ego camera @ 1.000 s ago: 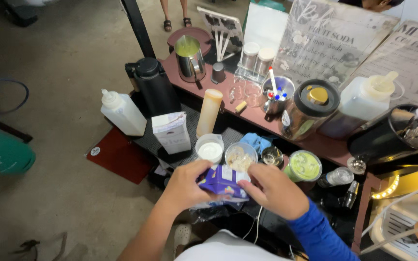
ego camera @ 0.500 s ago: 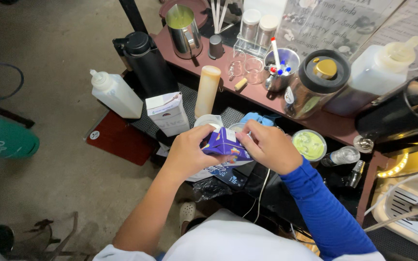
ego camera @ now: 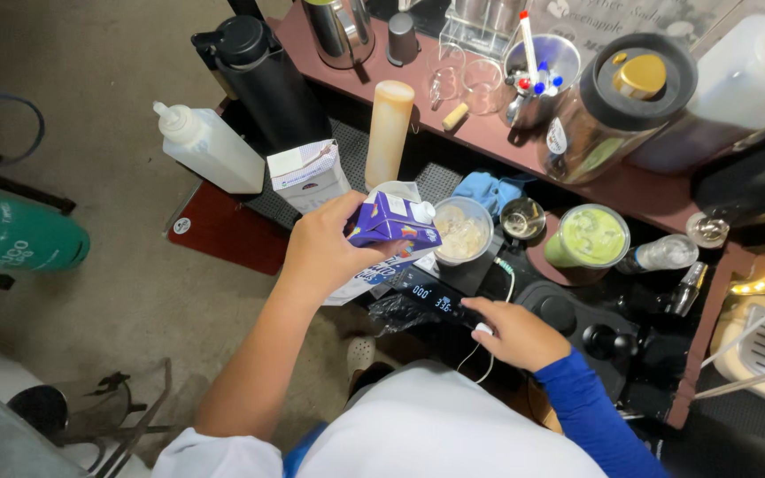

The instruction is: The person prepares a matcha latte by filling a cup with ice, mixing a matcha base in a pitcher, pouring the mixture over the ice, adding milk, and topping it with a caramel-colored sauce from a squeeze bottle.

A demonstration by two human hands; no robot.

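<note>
Grip: left hand [ego camera: 325, 252] wraps purple carton [ego camera: 391, 223]; right hand [ego camera: 517, 334] loose, fingertips at digital scale [ego camera: 440, 296].
Handling: light, crushable card; probably best held mid-body.

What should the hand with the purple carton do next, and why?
Probably tip the purple carton a bit further over the clear cup. The left hand holds it tilted with its spout beside the cup's rim, and the right hand rests at the lit scale.
</note>
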